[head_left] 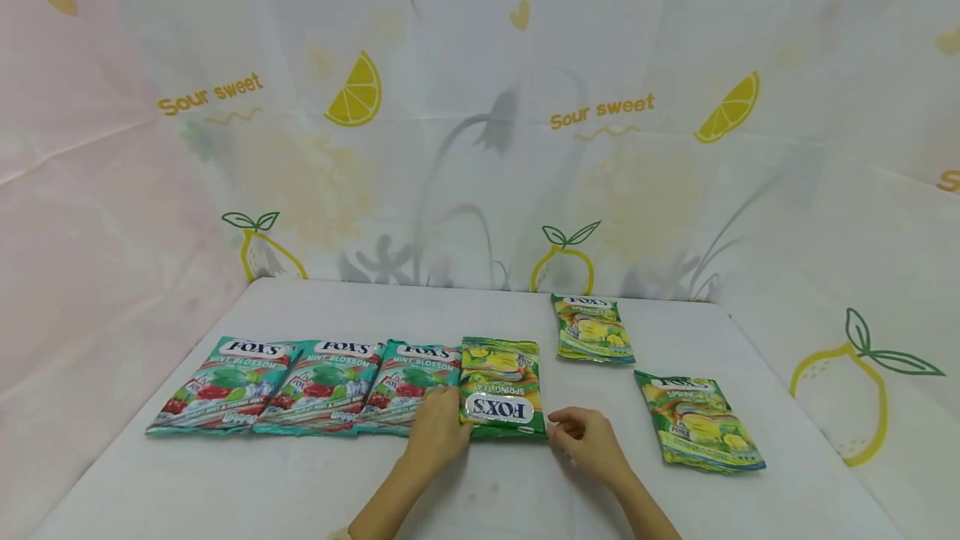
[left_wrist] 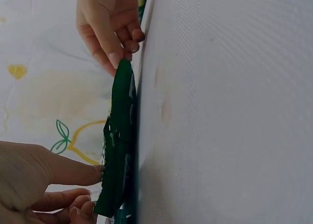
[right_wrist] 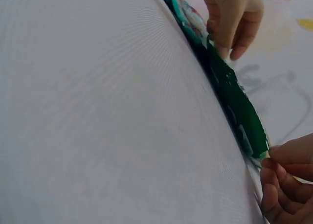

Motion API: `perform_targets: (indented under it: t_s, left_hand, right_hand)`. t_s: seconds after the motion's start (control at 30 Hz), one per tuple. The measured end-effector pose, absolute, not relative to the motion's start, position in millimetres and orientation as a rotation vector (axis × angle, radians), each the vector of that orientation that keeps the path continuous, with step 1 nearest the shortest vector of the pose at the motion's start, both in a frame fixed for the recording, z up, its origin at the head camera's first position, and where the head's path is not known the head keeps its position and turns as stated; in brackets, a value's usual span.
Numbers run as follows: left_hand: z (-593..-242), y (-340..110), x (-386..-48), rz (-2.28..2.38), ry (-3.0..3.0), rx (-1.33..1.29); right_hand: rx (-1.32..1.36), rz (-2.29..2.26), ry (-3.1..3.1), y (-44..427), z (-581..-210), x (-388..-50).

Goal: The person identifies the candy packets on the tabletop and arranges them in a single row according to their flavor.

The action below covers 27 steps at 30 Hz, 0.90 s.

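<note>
A green and yellow FOX'S Spring Tea candy bag [head_left: 501,382] lies on the white table, its logo end towards the near edge. My left hand [head_left: 438,425] pinches its near left corner between thumb and fingers. At the near right corner, my right hand [head_left: 591,442] pinches the edge with thumb and forefinger. Both wrist views show the bag's dark green near end [left_wrist: 117,136] between the two hands. Just left of it is a teal FOX'S Mint Blossom candy bag [head_left: 416,377], partly covered by my left hand.
Two more Mint Blossom bags, one at far left [head_left: 221,386] and one beside it [head_left: 322,390], continue the row with edges overlapping. To the right lie two Spring Tea bags, one further back [head_left: 592,330] and one nearer [head_left: 701,423]. A lemon-print cloth [head_left: 480,190] hangs behind the table.
</note>
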State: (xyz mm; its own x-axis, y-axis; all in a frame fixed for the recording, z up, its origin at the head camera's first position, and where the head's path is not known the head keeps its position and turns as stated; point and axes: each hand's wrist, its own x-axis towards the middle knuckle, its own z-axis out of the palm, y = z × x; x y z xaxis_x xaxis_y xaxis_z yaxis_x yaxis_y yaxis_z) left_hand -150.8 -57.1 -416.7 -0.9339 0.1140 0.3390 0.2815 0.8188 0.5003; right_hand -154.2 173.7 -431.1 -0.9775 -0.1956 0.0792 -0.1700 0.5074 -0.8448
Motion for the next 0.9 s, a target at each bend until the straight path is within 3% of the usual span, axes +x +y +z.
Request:
perform_targets:
  t_s: [0.63, 0.9]
  left_hand:
    - [-413.9, -49.4, -151.5, -1.13, -2.532, -0.657]
    - [-410.9, -41.1, -154.5, -1.19, -2.507, -0.676]
  right_hand:
    - [-0.298, -1.571, 2.621, 180.0, -422.3, -151.8]
    - [-0.308, -1.585, 2.655, 187.5, -418.1, -158.5]
